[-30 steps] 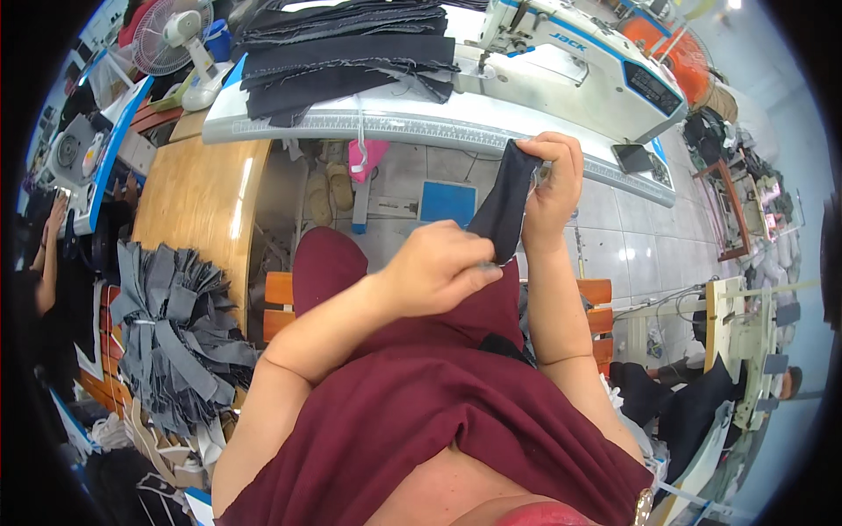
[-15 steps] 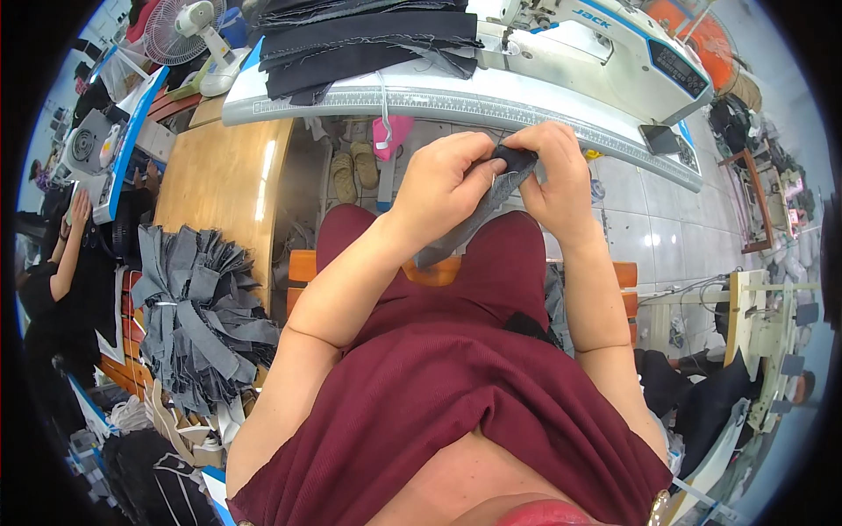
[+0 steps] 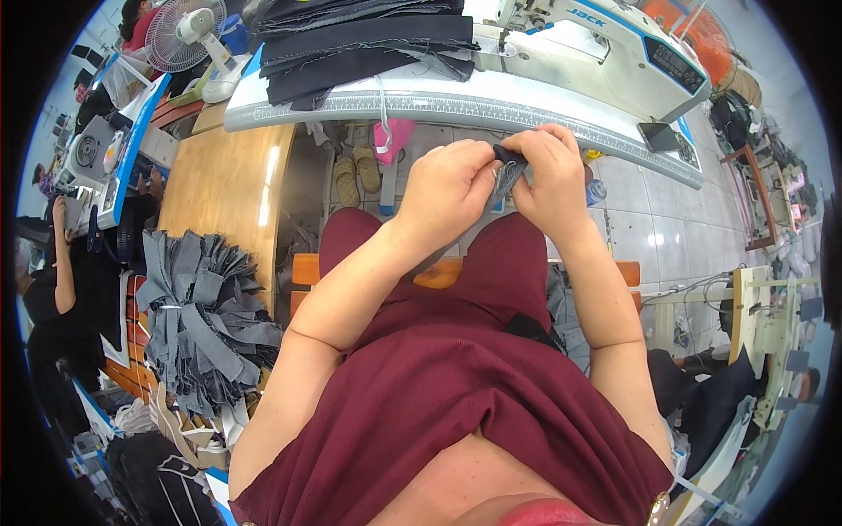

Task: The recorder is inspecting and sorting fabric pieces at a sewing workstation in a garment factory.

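On the white desk (image 3: 491, 86), a sewing machine (image 3: 605, 46) stands toward the right end, cut fabric (image 3: 364, 48) stacked near the left. Off the front edge, our left hand (image 3: 445, 188) and right hand (image 3: 553, 182) pinch a dark fabric strip (image 3: 506, 178) between fingers (image 3: 474, 154), close together, presumably steadying its bunched end.

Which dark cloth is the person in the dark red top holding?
The fabric strip pinched in the left hand and the right hand. The others aren't held: a flat stack lies on the sewing table, a tied bundle sits at the left.
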`<state>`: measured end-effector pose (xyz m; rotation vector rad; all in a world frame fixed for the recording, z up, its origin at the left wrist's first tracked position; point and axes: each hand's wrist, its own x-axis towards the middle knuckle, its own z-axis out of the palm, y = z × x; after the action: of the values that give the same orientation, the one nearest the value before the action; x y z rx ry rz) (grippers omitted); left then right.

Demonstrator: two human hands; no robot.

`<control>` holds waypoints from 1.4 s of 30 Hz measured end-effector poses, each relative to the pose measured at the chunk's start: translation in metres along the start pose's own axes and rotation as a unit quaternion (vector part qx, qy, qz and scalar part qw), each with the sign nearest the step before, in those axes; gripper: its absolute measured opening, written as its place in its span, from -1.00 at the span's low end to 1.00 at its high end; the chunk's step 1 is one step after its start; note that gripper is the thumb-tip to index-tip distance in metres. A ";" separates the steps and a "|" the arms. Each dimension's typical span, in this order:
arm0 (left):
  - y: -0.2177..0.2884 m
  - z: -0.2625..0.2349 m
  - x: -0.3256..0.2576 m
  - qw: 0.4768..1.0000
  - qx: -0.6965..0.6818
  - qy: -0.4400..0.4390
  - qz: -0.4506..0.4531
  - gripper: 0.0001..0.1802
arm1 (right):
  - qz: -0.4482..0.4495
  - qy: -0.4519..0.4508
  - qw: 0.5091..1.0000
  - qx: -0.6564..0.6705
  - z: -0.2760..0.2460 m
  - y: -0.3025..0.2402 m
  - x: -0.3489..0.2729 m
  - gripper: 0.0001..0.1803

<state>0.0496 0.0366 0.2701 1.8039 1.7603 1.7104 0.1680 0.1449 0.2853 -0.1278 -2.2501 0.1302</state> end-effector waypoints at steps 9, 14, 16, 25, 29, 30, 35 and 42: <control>-0.004 0.002 -0.008 0.997 -0.059 -0.022 -0.042 -0.90 | 0.026 0.063 0.998 0.017 0.012 0.000 -0.014 -0.77; -0.003 -0.006 -0.012 0.991 -0.060 -0.069 -0.095 -0.87 | 0.019 -0.012 0.999 0.047 0.001 -0.004 -0.012 -0.74; -0.002 0.001 -0.013 0.998 -0.004 -0.047 -0.049 -0.90 | 0.013 -0.034 0.999 0.019 0.004 0.001 -0.013 -0.76; -0.002 -0.008 -0.011 0.992 -0.037 -0.098 -0.076 -0.85 | 0.041 0.032 0.998 0.028 0.013 -0.001 -0.020 -0.79; -0.011 -0.026 -0.006 0.962 -0.149 -0.163 -0.162 -0.78 | 0.014 0.013 0.999 0.026 0.007 0.000 -0.015 -0.79; -0.011 -0.027 -0.003 0.967 -0.130 -0.164 -0.147 -0.78 | -0.005 -0.014 0.999 0.036 0.005 -0.001 -0.013 -0.77; -0.021 -0.034 0.005 0.913 -0.215 -0.283 -0.202 -0.84 | 0.039 -0.140 0.973 0.178 -0.005 -0.004 -0.013 -0.78; -0.013 -0.041 0.010 0.943 -0.122 -0.286 -0.122 -0.83 | 0.010 -0.136 0.967 0.215 -0.023 0.003 -0.012 -0.76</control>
<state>0.0097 0.0238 0.2821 1.6603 1.3832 1.0992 0.1934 0.1469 0.2898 0.1075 -2.4335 0.6767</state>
